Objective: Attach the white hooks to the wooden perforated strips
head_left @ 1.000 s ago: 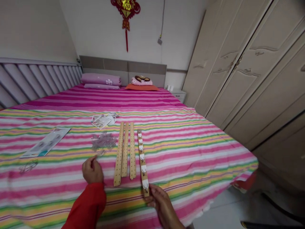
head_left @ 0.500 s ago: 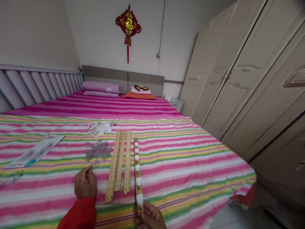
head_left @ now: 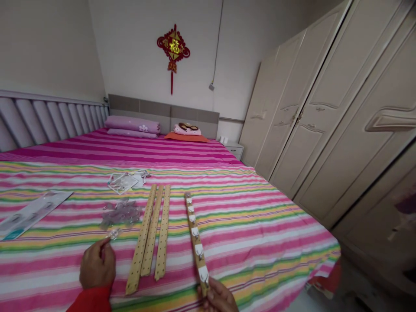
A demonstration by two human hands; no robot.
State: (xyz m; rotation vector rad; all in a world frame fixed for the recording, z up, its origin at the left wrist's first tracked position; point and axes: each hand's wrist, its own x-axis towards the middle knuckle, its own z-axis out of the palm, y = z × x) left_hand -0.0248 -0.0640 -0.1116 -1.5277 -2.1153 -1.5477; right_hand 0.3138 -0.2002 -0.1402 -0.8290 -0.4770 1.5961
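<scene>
My left hand [head_left: 97,263], in a red sleeve, is closed in a pinch on a small clear hook [head_left: 114,234]. Just beyond it lies a pile of transparent hooks [head_left: 121,213]. At the lower middle my right hand [head_left: 221,296] grips the near end of a wooden strip with white hooks [head_left: 196,243], which slants away to the upper left. Between my hands three wooden strips with holes [head_left: 161,242] lie lengthwise, apart from the hook strip.
Striped cloth [head_left: 260,242] covers the near part of the bed. Several packets [head_left: 125,181] lie beyond the pile, and a long flat package [head_left: 34,212] is at left. Folded purple bedding [head_left: 133,125] rests by the headboard [head_left: 195,118]. A wardrobe [head_left: 312,112] stands on the right.
The view has shifted, so most things appear lower and further left. The strip with white hooks has moved right, further from the other strips, and now slants. Both hands keep their hold.
</scene>
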